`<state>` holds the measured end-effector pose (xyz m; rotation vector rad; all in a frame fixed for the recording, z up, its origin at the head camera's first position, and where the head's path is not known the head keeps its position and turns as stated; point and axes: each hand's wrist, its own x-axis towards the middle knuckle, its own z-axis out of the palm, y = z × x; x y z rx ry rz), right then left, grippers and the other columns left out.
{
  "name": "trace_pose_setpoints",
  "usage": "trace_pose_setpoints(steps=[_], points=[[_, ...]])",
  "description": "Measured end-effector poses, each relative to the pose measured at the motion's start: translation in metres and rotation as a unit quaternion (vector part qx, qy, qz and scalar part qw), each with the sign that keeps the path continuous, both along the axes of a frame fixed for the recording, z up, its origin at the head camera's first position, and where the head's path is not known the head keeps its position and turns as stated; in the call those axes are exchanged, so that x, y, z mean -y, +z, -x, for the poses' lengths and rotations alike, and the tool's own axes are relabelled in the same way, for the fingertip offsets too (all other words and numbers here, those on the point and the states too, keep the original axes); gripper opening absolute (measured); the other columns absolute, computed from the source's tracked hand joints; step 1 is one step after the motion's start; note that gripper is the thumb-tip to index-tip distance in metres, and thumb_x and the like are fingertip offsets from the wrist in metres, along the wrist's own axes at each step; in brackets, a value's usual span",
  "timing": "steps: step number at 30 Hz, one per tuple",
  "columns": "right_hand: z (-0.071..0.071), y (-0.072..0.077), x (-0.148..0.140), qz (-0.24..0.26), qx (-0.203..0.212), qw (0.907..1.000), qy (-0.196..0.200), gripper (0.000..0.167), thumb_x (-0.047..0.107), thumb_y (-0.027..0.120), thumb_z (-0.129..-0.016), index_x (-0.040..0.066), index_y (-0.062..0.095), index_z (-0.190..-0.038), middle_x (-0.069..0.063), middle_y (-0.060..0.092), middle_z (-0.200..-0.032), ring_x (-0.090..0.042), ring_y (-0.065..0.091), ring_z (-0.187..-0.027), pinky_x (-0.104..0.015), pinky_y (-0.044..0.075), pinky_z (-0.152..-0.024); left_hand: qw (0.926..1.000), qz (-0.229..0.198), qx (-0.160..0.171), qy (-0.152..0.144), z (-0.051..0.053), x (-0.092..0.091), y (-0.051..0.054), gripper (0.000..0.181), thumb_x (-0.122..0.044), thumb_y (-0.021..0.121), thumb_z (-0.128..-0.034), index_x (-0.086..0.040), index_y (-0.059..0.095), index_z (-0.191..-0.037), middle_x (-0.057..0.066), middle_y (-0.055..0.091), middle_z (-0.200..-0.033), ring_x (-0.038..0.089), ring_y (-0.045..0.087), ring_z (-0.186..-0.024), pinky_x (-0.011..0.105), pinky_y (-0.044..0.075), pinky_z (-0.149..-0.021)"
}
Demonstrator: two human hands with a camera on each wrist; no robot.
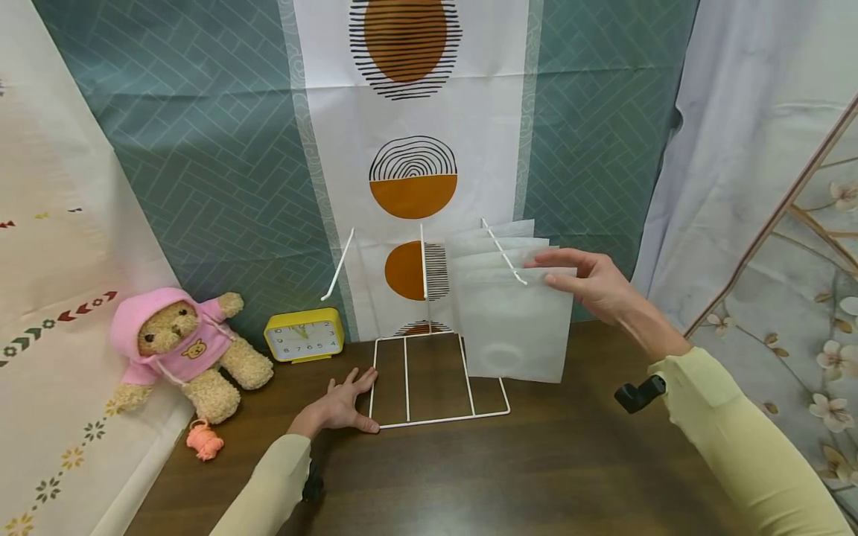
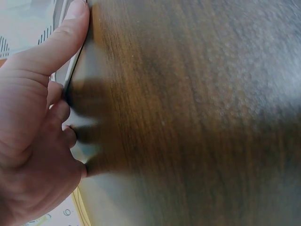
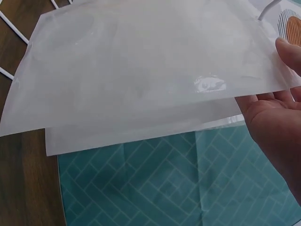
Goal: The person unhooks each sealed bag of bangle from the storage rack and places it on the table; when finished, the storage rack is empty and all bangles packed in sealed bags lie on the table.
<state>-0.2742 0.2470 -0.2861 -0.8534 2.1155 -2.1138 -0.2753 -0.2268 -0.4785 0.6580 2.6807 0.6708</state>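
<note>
A white wire rack point(image 1: 442, 423) stands on the table, with three arms reaching forward from its top. Several frosted plastic bags hang from the rightmost arm, the front one point(image 1: 512, 327) facing me. My right hand point(image 1: 599, 286) pinches this front bag near its upper right corner, thumb in front and fingers behind. In the right wrist view the bag point(image 3: 141, 61) spreads wide, with another sheet showing under its edge. My left hand point(image 1: 342, 406) rests on the table with fingers spread, touching the left side of the rack's base; the left wrist view shows its thumb point(image 2: 66, 40) along the wire.
A yellow alarm clock point(image 1: 304, 336) stands behind my left hand. Farther left, a teddy bear in a pink hoodie point(image 1: 184, 346) leans by the side cloth, with a coral yarn bundle point(image 1: 204, 441) near its foot. Patterned fabric point(image 1: 590, 149) hangs close behind the rack.
</note>
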Motion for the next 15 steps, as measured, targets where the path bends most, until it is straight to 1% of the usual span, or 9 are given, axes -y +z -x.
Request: trace_pose_setpoints(steps=[3,7,9,12,15], points=[[-0.0004,0.0007,0.0014,-0.035,-0.006,0.9991,-0.025,0.031,-0.001,0.063,-0.096,0.009,0.070,-0.125,0.003,0.070,-0.120,-0.018,0.051,-0.120,-0.025,0.052,-0.083,1.0000,0.000,0.001,0.001,0.0001,-0.0001,0.0003,0.110,-0.041,0.088,-0.0745,0.000,0.027,-0.157,0.020,0.019,-0.163,0.048,0.006,-0.147,0.075,0.000,-0.107],[0.0000,0.0001,0.0041,-0.061,-0.004,0.9970,-0.047,0.029,0.003,0.065,-0.096,0.014,0.073,-0.122,0.004,0.063,-0.127,-0.019,0.053,-0.114,-0.025,0.052,-0.080,1.0000,-0.001,0.002,0.004,-0.0003,-0.0003,0.0002,0.110,-0.041,0.088,-0.0741,0.000,0.027,-0.157,0.020,0.020,-0.163,0.048,0.006,-0.147,0.074,-0.001,-0.107],[0.0001,-0.0004,0.0052,-0.064,0.005,0.9968,-0.049,0.028,0.004,0.065,-0.097,0.017,0.074,-0.120,0.002,0.060,-0.129,-0.021,0.054,-0.110,-0.026,0.052,-0.079,1.0000,0.002,0.002,0.004,-0.0002,-0.0003,-0.0004,0.110,-0.041,0.088,-0.0743,0.000,0.027,-0.157,0.019,0.020,-0.163,0.048,0.006,-0.147,0.074,-0.001,-0.107],[-0.0001,-0.0010,0.0062,-0.064,0.015,0.9967,-0.049,0.028,0.006,0.064,-0.098,0.021,0.076,-0.118,0.000,0.058,-0.130,-0.023,0.054,-0.109,-0.028,0.052,-0.079,1.0000,0.002,0.001,0.004,0.0001,-0.0003,-0.0011,0.110,-0.041,0.088,-0.0744,-0.001,0.027,-0.157,0.020,0.020,-0.163,0.048,0.006,-0.147,0.074,-0.001,-0.107],[-0.0004,-0.0013,0.0069,-0.062,0.015,0.9968,-0.047,0.027,0.007,0.063,-0.099,0.022,0.076,-0.117,-0.001,0.057,-0.131,-0.025,0.053,-0.111,-0.028,0.053,-0.081,1.0000,0.003,0.000,0.003,0.0004,-0.0005,-0.0011,0.109,-0.042,0.087,-0.0745,-0.001,0.028,-0.157,0.019,0.020,-0.163,0.048,0.006,-0.148,0.074,-0.001,-0.107]])
